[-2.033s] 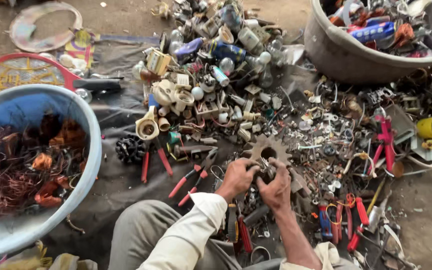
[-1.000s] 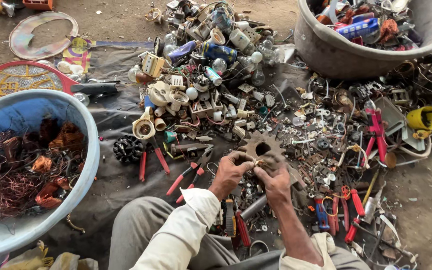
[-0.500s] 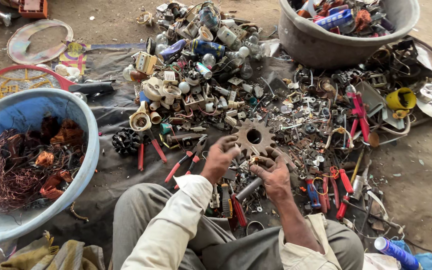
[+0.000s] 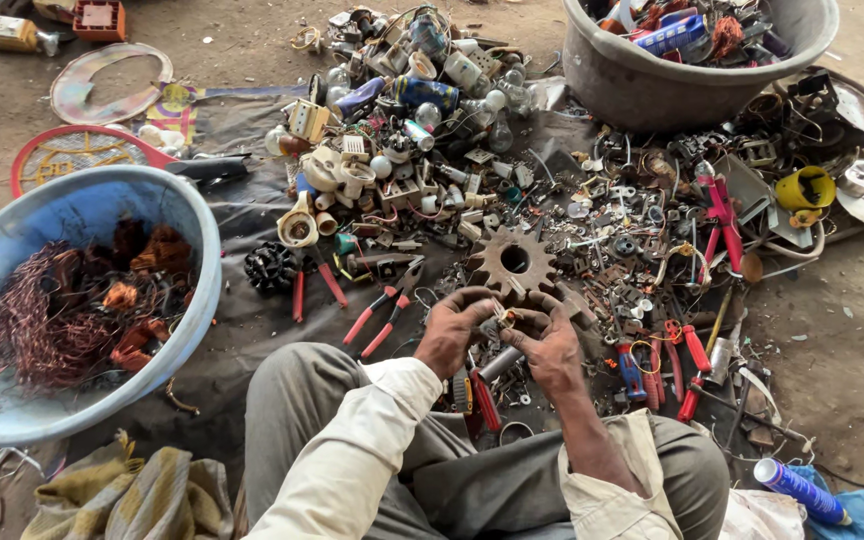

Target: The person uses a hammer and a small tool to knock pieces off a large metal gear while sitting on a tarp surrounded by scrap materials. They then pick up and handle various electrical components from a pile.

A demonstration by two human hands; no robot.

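Note:
Both hands meet over my lap on one small metal scrap piece (image 4: 502, 318). My left hand (image 4: 455, 330) grips it from the left and my right hand (image 4: 546, 345) pinches it from the right. Just beyond the fingers lies a rusty toothed sprocket (image 4: 512, 262) on the dark cloth (image 4: 252, 320). Red-handled pliers (image 4: 384, 307) lie just left of my left hand. A heap of mixed metal and electrical scrap (image 4: 422, 150) spreads ahead.
A blue basin (image 4: 187, 215) of copper wire stands at the left. A grey tub (image 4: 642, 85) of scrap stands at the back right. More red-handled tools (image 4: 687, 350) lie at the right, with a yellow cup (image 4: 804, 187) and a blue spray can (image 4: 797, 490).
The view has tilted down and drawn nearer. My hands have pulled back from the sprocket toward my lap, still closed on the small piece.

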